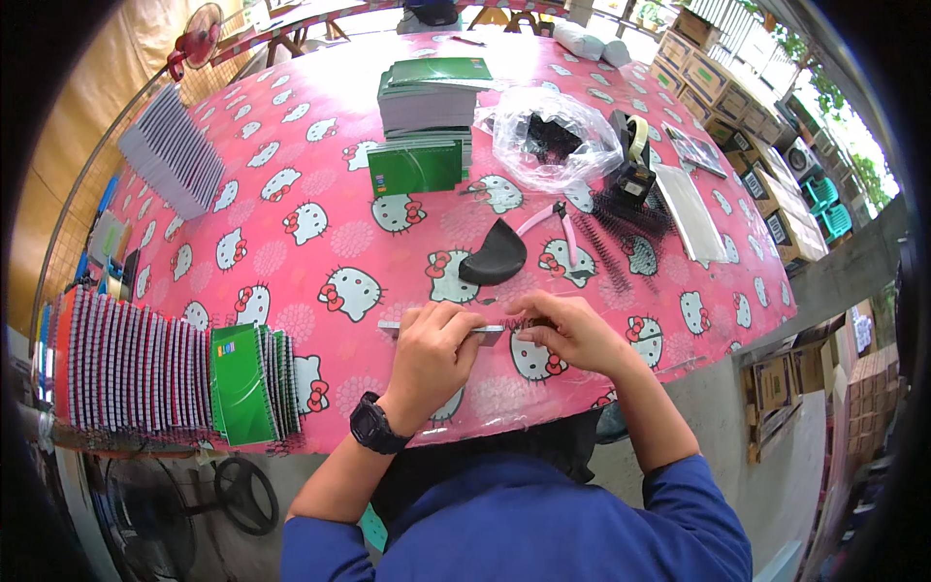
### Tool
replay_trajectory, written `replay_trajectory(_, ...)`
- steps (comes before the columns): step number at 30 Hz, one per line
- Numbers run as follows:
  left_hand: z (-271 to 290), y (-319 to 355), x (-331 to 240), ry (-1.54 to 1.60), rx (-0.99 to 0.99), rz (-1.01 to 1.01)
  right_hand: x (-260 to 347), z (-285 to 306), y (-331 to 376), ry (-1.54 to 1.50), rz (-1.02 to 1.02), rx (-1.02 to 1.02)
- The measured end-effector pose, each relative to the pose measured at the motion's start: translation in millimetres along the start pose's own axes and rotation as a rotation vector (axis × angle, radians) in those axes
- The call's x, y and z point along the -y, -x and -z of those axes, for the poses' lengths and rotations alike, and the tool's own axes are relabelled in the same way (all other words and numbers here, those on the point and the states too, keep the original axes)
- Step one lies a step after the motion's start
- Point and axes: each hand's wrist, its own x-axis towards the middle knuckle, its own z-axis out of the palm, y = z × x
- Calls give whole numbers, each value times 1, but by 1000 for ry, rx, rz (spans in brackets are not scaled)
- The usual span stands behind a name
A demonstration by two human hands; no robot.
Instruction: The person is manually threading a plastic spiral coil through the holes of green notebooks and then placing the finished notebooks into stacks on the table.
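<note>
Two arms in blue sleeves reach over the near side of a pink, cat-print bench [378, 233]. The left hand [436, 341], a black watch [376, 427] on its wrist, has its grip pinching a thin notebook [493, 332] — seen edge-on, directly before the person. The right hand [567, 335] curls beside the notebook's right end; I cannot tell whether its grip pinches anything. Near left stands a row of spiral books [136, 369], green covers at its right end. Beyond the hands lie a black half-round piece [495, 254], pink pliers [569, 238] and black coils [630, 215]. Farther back are a tape dispenser [632, 179], a clear bag [592, 160] and a green-topped stack [427, 107] — then, past the bench, a red fan [202, 37]
</note>
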Motion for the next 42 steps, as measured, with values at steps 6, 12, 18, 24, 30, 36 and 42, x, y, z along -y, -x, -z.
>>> replay_trajectory(6,-3,1,-2,-15,-27,22,8,-1,2,111,65,-28)
replay_trajectory(12,-1,1,-3,3,32,16,-3,-5,2,295,177,2)
replay_trajectory(18,0,1,-11,-18,78,-63,15,-9,-4,84,110,-84)
replay_trajectory(24,-3,-2,-14,-140,154,-142,-29,14,-40,178,117,-221)
replay_trajectory(30,-6,8,-1,-190,183,-185,-63,-12,-78,623,136,-240)
replay_trajectory(36,-7,5,0,-114,163,-228,-72,-25,-81,635,69,-307)
replay_trajectory(42,11,0,-5,-129,65,-119,-55,-16,-61,165,84,-176)
